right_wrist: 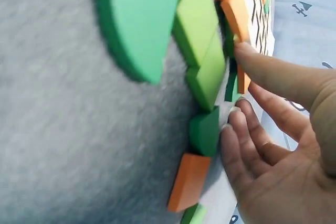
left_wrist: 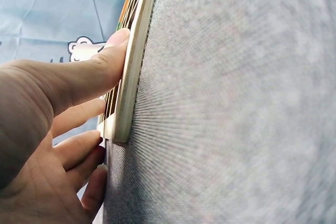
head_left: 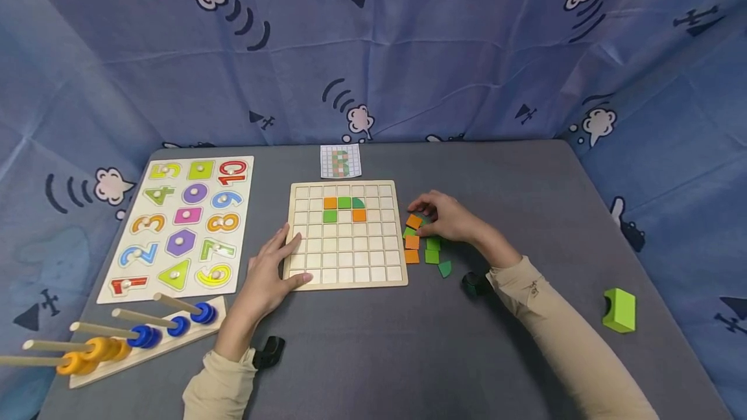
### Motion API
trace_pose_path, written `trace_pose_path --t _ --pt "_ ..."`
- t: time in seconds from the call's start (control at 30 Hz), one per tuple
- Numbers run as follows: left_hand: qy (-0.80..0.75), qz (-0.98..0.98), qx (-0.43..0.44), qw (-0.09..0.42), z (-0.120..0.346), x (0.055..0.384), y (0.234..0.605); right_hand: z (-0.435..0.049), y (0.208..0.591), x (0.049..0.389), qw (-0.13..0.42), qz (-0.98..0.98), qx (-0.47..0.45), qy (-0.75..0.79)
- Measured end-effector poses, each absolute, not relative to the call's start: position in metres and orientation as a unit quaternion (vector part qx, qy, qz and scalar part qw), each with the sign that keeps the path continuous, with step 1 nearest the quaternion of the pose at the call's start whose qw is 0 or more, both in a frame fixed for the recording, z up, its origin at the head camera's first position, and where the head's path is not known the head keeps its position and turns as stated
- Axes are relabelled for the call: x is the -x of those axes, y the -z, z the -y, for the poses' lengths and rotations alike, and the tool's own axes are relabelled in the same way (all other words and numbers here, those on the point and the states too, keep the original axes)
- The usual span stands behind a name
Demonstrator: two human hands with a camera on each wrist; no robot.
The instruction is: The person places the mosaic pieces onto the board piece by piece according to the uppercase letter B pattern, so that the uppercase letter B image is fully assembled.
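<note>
A wooden grid board point(head_left: 345, 258) lies in the middle of the table, with several orange and green tiles point(head_left: 344, 202) set in its upper cells. My left hand point(head_left: 270, 277) rests on the board's left side, fingers apart. In the left wrist view its thumb point(left_wrist: 100, 69) presses the board's edge. Over the loose tiles right of the board is my right hand point(head_left: 448, 219), thumb and fingers apart around an orange tile point(head_left: 414, 221). The right wrist view shows the thumb touching an orange tile point(right_wrist: 235, 11). Nearby lies a dark green quarter-round tile point(head_left: 445, 269).
A small pattern card point(head_left: 341, 161) lies behind the board. At left are a number-and-shape puzzle board point(head_left: 245, 212) and a peg stacker point(head_left: 175, 341) with blue and yellow rings. A light green arch block point(head_left: 620, 310) stands at far right. Patterned cloth point(head_left: 408, 50) hangs behind the table.
</note>
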State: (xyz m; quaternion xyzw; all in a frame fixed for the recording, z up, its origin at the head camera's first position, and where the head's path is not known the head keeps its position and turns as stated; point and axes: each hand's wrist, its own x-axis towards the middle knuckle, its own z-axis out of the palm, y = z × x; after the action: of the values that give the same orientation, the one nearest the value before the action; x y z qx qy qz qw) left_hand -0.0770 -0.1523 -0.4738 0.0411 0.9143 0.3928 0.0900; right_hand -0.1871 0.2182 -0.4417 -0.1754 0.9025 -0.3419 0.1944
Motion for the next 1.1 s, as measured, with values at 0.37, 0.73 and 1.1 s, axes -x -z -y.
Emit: trace_pose_path --t 0.37,0.73,1.1 --pt "-0.394 -0.914 -0.044 0.085 0.1507 0.0758 0.4715 -0.2225 0.4468 0.1863 0.18 -0.912 0.163 0.33" --pt "-0.399 -0.912 -0.042 0.086 0.1504 0.0759 0.4718 -0.2214 0.4468 0.185 0.19 -0.91 0.176 0.323" --pt "-0.4 -0.912 -0.047 0.083 0.151 0.0753 0.471 -0.2173 0.4466 0.1806 0.194 -0.902 0.161 0.351"
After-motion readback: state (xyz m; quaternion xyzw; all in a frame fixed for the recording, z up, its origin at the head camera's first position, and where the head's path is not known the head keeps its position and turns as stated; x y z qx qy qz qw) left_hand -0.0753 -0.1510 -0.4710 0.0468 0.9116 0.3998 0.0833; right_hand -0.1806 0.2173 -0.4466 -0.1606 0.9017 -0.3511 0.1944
